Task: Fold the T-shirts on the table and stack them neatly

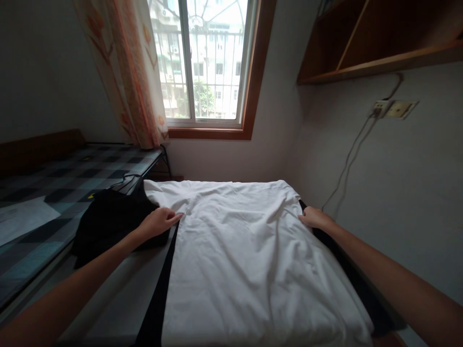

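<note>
A white cloth garment lies spread over a dark cloth, with soft wrinkles down its middle and right side. At its upper left edge, my left hand is closed, pinching the white fabric between thumb and fingers. Across from it, my right hand is closed on the garment's right edge. Dark fabric shows along both sides beneath the white one. Left of the garment, a black garment with thin straps lies in a heap, partly behind my left forearm.
A bed with a checkered cover stands at the left, bearing a paper sheet. Beyond are a curtain and a window. At the right, cables hang from a wall socket below a wooden shelf.
</note>
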Motion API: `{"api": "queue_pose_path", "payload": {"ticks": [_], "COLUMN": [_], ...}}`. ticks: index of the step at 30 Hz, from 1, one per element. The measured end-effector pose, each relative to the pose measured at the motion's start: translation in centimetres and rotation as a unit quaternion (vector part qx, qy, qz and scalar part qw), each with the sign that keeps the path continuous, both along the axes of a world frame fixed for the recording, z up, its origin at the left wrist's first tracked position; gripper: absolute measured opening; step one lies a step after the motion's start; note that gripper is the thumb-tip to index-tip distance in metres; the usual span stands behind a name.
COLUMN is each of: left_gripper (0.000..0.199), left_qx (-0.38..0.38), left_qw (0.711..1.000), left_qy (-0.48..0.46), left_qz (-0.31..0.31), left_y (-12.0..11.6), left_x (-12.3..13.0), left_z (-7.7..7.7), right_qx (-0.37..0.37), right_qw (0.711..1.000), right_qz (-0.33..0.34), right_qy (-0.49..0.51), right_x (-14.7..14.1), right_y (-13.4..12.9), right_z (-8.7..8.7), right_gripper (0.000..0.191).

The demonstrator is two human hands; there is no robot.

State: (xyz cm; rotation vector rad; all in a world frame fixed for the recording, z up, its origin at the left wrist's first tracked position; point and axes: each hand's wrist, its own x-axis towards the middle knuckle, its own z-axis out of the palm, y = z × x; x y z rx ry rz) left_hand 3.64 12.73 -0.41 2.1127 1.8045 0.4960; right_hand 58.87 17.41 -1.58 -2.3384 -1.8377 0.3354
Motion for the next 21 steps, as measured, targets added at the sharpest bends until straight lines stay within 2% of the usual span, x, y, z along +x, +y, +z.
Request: {"api": "queue_pose_path", "payload": {"ticks": [2,5,7,9,12,15,18,21], "left_gripper": [0.059,0.059,0.058,0.055,0.051,0.044,0.037,0.038], "left_qx": [-0.078,-0.131,-0.143,-0.159,-0.16,-0.138,-0.108,-0.11], "left_qw": [0.997,0.99,0.987,0.982,0.971,0.965,0.974,0.984], "left_qy": [-0.024,-0.051,-0.07,-0.102,-0.172,-0.219,-0.201,-0.136], "left_qz": [-0.002,0.007,0.003,-0.014,-0.042,-0.033,0.012,0.031], "left_y": [-0.6,-1.1,-1.2,-1.3,-1.6,-2.3,-3.1,-3.7], "left_x": [0.5,1.1,1.5,2.0,2.8,3.4,3.5,3.2], "left_z": [-0.7,-1.4,-1.5,-1.4,-1.3,-1.4,-1.5,-1.5], "right_qx": [0.012,0.055,0.03,-0.025,-0.102,-0.115,-0.09,-0.088], "right_qw": [0.999,0.972,0.936,0.911,0.893,0.876,0.865,0.867], "right_qz": [-0.03,-0.079,-0.105,-0.104,-0.081,-0.044,-0.01,0.007], "right_qy": [0.033,0.215,0.335,0.397,0.43,0.466,0.493,0.491], "right_x": [-0.5,-1.2,-1.5,-1.7,-1.6,-1.1,-0.6,-0.2], "right_y": [-0.8,-2.7,-4.4,-6.2,-8.6,-10.2,-11.3,-12.5], "right_z": [0.2,0.7,1.1,1.7,2.5,3.4,4.4,5.5], "right_gripper": [0.024,0.028,0.036,0.042,0.041,0.041,0.041,0.039]}}
